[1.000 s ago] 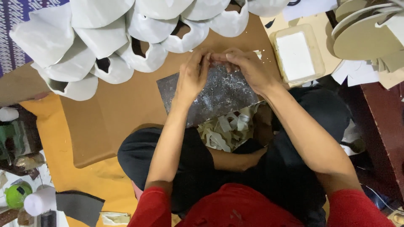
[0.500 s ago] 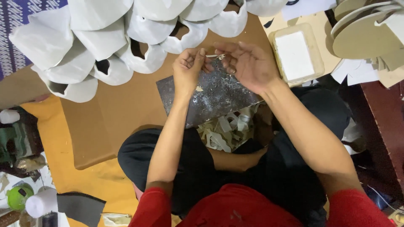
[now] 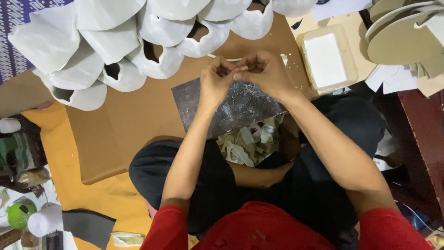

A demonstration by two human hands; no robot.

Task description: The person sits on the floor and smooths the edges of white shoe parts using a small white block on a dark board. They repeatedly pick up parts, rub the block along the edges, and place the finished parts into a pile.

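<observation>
My left hand [image 3: 216, 84] and my right hand [image 3: 266, 73] meet fingertip to fingertip above the far edge of a grey speckled plate [image 3: 240, 113]. Both have their fingers curled and pinch a small pale strip [image 3: 227, 59] between them; most of it is hidden by the fingers. The plate lies on a brown cardboard sheet [image 3: 134, 125] in front of my crossed legs. A heap of pale paper scraps [image 3: 249, 141] sits in my lap just below the plate.
A cluster of white petal-shaped pieces [image 3: 115, 41] covers the far left. A plastic tub with white filling [image 3: 328, 58] and stacked round card discs [image 3: 407, 39] lie at the right. A yellow cloth [image 3: 51, 153], a green ball [image 3: 21, 213] and a white cylinder [image 3: 44, 221] are at the left.
My hands lifted off the plate, where they lay flat, and came together with fingertips pinched. The right hand, open half a second ago, has curled shut.
</observation>
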